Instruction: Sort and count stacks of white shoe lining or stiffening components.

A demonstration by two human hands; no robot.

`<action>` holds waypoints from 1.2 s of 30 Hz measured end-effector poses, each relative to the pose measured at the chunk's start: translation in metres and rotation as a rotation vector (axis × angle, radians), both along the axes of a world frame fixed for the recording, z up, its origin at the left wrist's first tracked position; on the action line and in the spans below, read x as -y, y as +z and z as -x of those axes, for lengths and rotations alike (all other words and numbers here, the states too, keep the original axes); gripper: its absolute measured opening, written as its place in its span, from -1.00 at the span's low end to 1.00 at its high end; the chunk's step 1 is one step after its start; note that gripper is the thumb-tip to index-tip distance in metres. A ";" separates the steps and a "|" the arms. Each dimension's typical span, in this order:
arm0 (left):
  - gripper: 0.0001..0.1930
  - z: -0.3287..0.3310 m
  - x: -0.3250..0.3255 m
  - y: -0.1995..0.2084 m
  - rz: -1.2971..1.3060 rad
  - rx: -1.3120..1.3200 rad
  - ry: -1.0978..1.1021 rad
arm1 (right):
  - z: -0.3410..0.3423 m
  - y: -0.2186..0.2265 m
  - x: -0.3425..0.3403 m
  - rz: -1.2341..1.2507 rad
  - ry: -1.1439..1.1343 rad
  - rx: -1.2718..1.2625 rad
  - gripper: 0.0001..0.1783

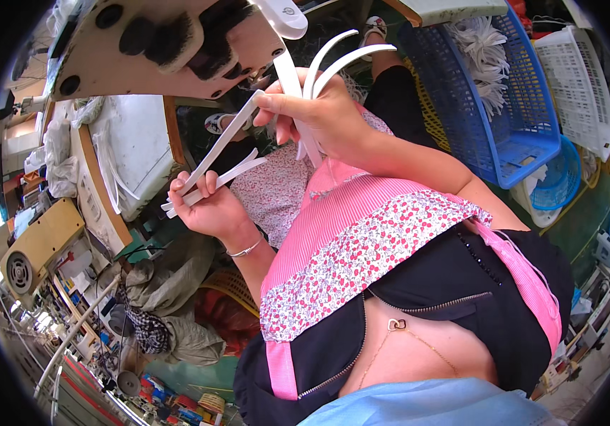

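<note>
A flat white strip point(222, 140) runs taut between my two hands, above my lap. My left hand point(212, 207) is closed on its lower end and on several more white strips, whose ends stick out to the right. Higher up and to the right, my right hand point(333, 117) pinches the strip's upper end between thumb and fingers. More white strips point(347, 59) pass through that same hand, with curved ends standing up past the fingers. Part of the right hand's bunch is hidden behind the fingers. A pink striped and floral apron point(369, 234) lies under both hands.
A sewing machine head point(170, 46) looms close above my hands. White strips point(112, 167) hang over the table point(145, 135) at left. To the right stand a blue basket point(532, 106) holding bundled white strips, a white basket point(578, 92) and a round blue basket point(564, 177).
</note>
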State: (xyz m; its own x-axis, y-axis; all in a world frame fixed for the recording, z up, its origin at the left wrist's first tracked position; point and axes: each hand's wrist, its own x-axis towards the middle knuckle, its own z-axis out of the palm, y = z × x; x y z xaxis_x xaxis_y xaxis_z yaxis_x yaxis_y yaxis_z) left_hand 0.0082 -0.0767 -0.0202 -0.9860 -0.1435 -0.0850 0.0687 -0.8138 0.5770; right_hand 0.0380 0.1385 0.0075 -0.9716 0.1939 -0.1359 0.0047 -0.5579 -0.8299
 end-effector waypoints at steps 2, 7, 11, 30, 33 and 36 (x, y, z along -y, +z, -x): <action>-0.76 0.000 0.002 -0.004 -0.009 -0.010 -0.040 | -0.003 0.000 -0.001 -0.005 -0.001 0.021 -0.82; -0.73 -0.002 0.000 -0.007 -0.020 -0.050 -0.127 | 0.003 0.002 -0.006 -0.004 0.016 0.018 -0.82; -0.57 -0.005 -0.003 -0.006 0.068 -0.088 -0.209 | 0.004 0.006 -0.007 0.018 0.039 0.041 -0.81; -0.78 -0.026 -0.067 0.014 0.990 -0.180 -0.516 | 0.019 -0.032 -0.045 0.549 -0.355 0.092 -0.63; -0.74 -0.021 -0.069 0.015 0.837 -0.135 -0.581 | 0.013 -0.038 -0.051 0.599 -0.324 0.064 -0.61; -0.74 -0.018 -0.075 0.013 0.775 -0.076 -0.583 | 0.000 -0.025 -0.045 0.470 -0.135 -0.015 -0.62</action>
State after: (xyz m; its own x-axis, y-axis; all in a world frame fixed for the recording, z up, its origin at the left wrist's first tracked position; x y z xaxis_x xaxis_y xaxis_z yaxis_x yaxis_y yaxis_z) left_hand 0.0265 -0.0013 -0.0071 -0.9189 0.3801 -0.1057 -0.1655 -0.1280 0.9779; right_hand 0.0384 0.1839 -0.0179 -0.9443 0.2396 -0.2254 -0.1035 -0.8669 -0.4877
